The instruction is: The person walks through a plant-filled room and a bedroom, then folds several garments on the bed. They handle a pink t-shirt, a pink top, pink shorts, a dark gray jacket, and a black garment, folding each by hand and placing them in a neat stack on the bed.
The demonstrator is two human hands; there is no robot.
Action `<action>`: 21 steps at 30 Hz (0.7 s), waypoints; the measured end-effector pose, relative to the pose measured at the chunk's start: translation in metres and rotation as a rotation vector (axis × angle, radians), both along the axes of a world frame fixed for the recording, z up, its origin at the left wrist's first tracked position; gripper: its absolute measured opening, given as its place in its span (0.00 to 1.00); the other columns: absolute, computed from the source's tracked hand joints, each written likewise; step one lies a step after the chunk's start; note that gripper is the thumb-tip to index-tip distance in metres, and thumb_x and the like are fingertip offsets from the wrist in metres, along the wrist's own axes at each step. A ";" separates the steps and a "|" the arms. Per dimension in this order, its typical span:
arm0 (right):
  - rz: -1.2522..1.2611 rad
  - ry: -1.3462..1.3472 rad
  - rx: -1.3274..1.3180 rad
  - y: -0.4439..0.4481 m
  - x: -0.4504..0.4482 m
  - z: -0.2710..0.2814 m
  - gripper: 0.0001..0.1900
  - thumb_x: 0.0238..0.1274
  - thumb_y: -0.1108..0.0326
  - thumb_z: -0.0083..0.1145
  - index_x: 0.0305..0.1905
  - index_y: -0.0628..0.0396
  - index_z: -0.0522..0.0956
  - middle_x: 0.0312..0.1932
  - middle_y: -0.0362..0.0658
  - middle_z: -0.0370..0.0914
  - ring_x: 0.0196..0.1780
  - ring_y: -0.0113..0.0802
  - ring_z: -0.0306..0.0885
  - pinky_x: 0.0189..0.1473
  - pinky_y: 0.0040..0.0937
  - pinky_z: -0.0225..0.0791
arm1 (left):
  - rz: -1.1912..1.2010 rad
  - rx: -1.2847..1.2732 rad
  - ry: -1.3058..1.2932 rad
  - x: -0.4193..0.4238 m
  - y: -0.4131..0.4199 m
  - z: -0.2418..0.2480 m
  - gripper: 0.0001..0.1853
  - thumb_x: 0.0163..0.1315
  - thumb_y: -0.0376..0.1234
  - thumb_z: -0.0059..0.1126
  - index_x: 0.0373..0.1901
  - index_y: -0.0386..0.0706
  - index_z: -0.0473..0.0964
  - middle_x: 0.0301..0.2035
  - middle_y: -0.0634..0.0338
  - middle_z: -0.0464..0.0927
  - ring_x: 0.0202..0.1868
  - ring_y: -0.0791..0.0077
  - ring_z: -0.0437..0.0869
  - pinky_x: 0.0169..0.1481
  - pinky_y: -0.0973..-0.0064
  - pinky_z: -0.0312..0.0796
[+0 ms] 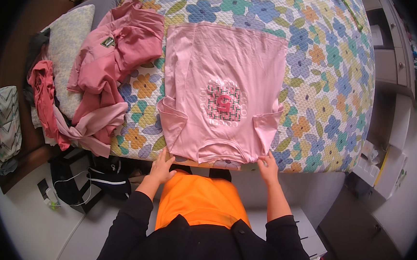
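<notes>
A pink T-shirt (235,55) lies spread on a floral quilted bedspread (320,87), its collar towards me and its hem away. Both short sleeves are folded inward over the front, which bears a printed square with lettering around it. At the shirt's left shoulder corner is my left hand (160,169), fingers apart and fingertips by the fabric edge; whether they touch it is hard to tell. My right hand (268,167) pinches the fabric at the right shoulder, beside the collar, between thumb and fingers.
Left of the shirt, a crumpled pink jacket (105,54) lies against a pale patterned pillow (69,44). A brown headboard (22,44) borders that side. Below stand a black bag (108,183) and a white cable (76,205). Drawers (388,66) line the right side.
</notes>
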State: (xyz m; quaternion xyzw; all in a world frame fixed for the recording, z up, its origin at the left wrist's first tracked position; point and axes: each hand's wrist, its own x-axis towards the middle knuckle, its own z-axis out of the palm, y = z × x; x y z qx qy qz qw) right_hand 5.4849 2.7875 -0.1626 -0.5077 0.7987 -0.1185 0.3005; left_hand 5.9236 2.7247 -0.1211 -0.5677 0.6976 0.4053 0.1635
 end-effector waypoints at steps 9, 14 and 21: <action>0.193 0.369 -0.081 -0.097 0.032 0.005 0.24 0.43 0.62 0.68 0.48 0.53 0.72 0.45 0.46 0.70 0.50 0.46 0.71 0.50 0.43 0.65 | 0.220 -0.650 0.030 -0.047 -0.068 -0.030 0.27 0.44 0.36 0.70 0.47 0.39 0.69 0.46 0.50 0.70 0.50 0.50 0.71 0.55 0.65 0.67; 0.118 0.300 -0.053 -0.111 0.022 -0.034 0.20 0.48 0.63 0.64 0.49 0.52 0.74 0.43 0.46 0.74 0.46 0.47 0.74 0.46 0.43 0.68 | 0.207 -0.637 -0.035 -0.061 -0.091 -0.057 0.23 0.45 0.33 0.67 0.45 0.42 0.71 0.48 0.52 0.70 0.50 0.51 0.72 0.52 0.63 0.68; -1.009 -0.443 -0.220 -0.083 -0.042 -0.060 0.15 0.58 0.69 0.46 0.48 0.61 0.75 0.47 0.52 0.77 0.45 0.47 0.79 0.47 0.46 0.72 | 0.800 -0.284 0.195 -0.003 -0.078 -0.071 0.13 0.58 0.28 0.52 0.46 0.39 0.70 0.48 0.51 0.74 0.46 0.60 0.78 0.50 0.66 0.72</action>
